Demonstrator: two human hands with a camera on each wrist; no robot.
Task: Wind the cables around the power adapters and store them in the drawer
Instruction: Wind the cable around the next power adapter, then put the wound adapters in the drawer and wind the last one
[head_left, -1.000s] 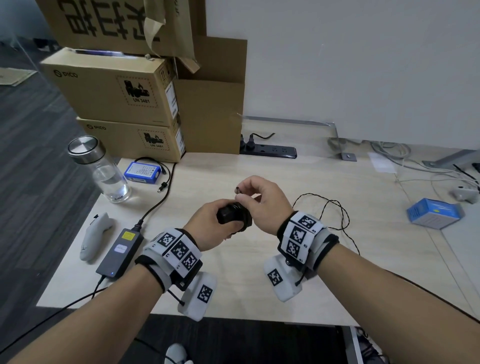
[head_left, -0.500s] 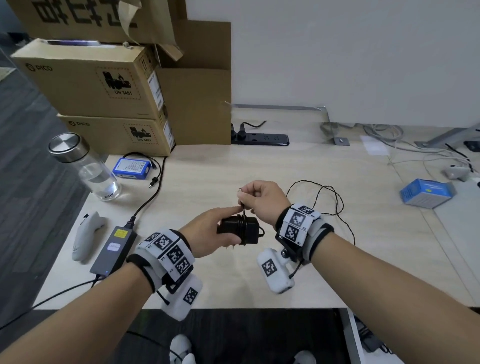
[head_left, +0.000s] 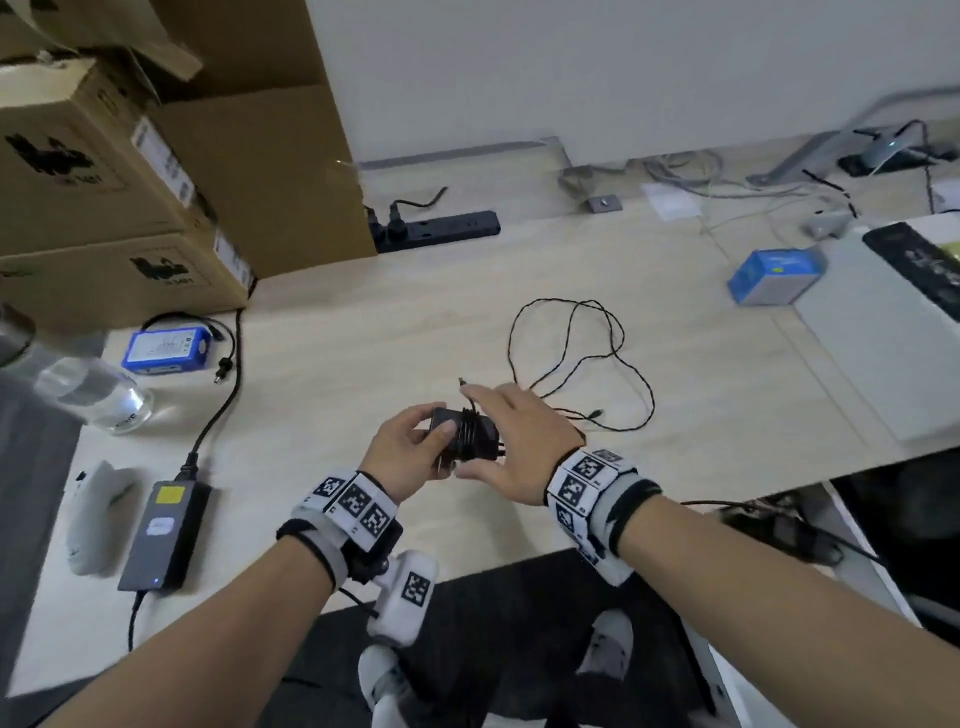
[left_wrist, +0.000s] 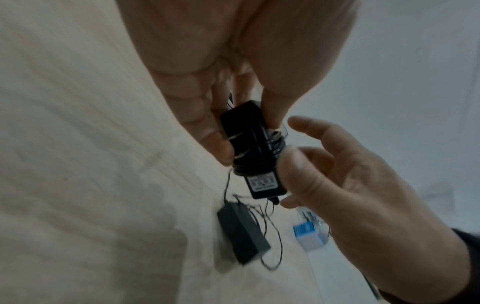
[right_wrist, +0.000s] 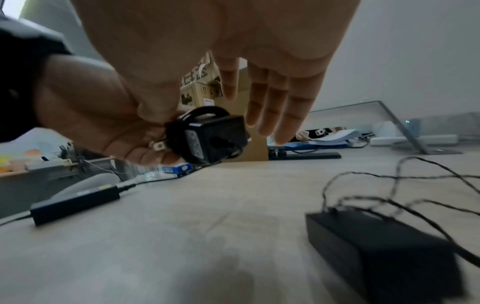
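Note:
My left hand (head_left: 415, 441) grips a small black power adapter (head_left: 467, 434) above the desk's front edge, its thin cable wound round the middle. The cable's plug end (head_left: 461, 382) sticks up free. My right hand (head_left: 511, 439) lies against the adapter's right side with straight fingers, its thumb touching the windings (left_wrist: 275, 144). A second black adapter (right_wrist: 376, 246) lies on the desk below my right wrist, its thin cable (head_left: 571, 338) in loose loops behind. A larger power brick (head_left: 166, 535) lies at the left, its thick cable (head_left: 228, 395) trailing back. No drawer is in view.
Cardboard boxes (head_left: 130, 208) are stacked at the back left, a black power strip (head_left: 441, 228) beside them. A blue battery pack (head_left: 166, 351), a glass bottle (head_left: 98, 395) and a grey controller (head_left: 96, 514) sit at the left. A blue box (head_left: 774, 275) and a white board (head_left: 883, 338) are at the right.
My right hand has let go of the cable's plug end and opened flat beside the adapter. The last of the cable is wound on. The head view has tilted down and right.

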